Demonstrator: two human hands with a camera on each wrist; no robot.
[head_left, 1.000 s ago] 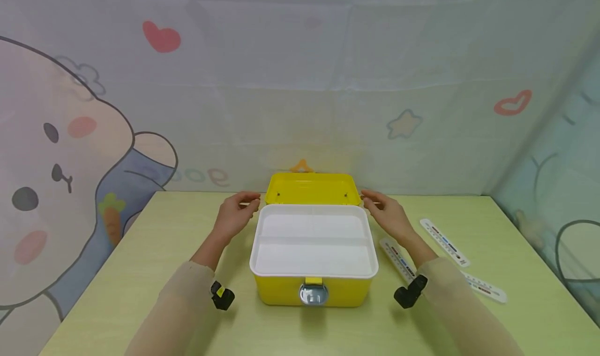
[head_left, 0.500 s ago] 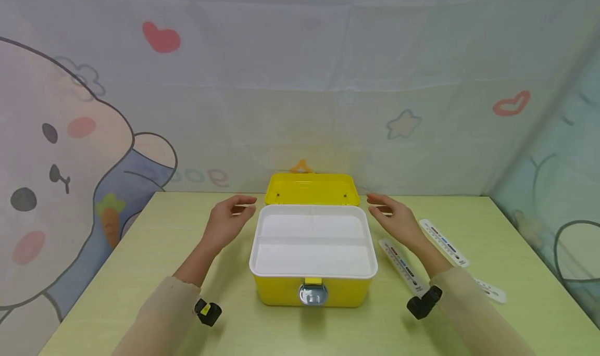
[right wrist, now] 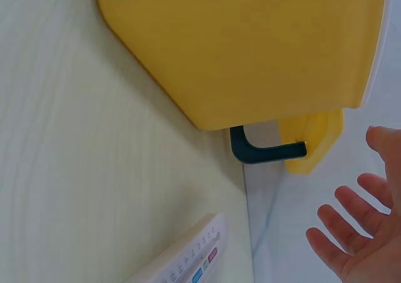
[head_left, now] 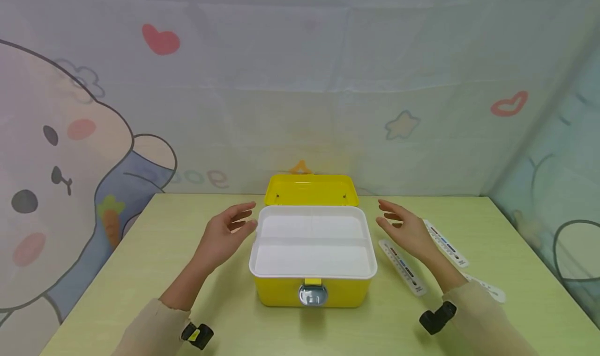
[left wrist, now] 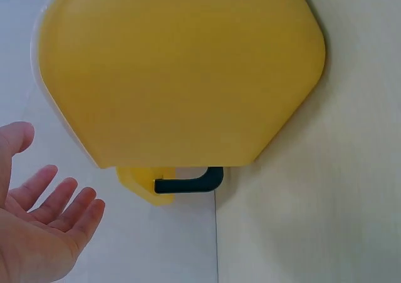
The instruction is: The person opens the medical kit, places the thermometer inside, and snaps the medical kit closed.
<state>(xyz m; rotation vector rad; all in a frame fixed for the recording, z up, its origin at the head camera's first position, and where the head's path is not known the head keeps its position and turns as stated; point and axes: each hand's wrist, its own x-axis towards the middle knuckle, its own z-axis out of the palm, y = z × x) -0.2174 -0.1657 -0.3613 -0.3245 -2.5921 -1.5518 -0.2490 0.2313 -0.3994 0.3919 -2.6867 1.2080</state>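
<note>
A yellow storage box [head_left: 281, 292] stands mid-table with its yellow lid [head_left: 311, 190] swung back behind it. On top sits a white divided tray [head_left: 313, 259] holding nothing. A dark green handle [left wrist: 191, 185] on the lid shows in the left wrist view. My left hand [head_left: 224, 237] hovers beside the box's back left corner, fingers relaxed, apart from it. To the right, my right hand [head_left: 409, 232] hangs in the air with loosely spread fingers, near a white thermometer strip [head_left: 402, 267]. Both hands hold nothing.
Two more thermometer strips lie at the right: one farther back [head_left: 447, 245], and another [head_left: 489, 289] partly hidden by the right arm. A silver latch [head_left: 313, 294] is on the box's front. A cartoon-printed cloth [head_left: 290, 111] hangs behind the table [head_left: 225, 325].
Both hands have drawn away from the lid's sides, moving outward and toward me. Their fingers have spread a little. The lid stays back, and the box has not moved.
</note>
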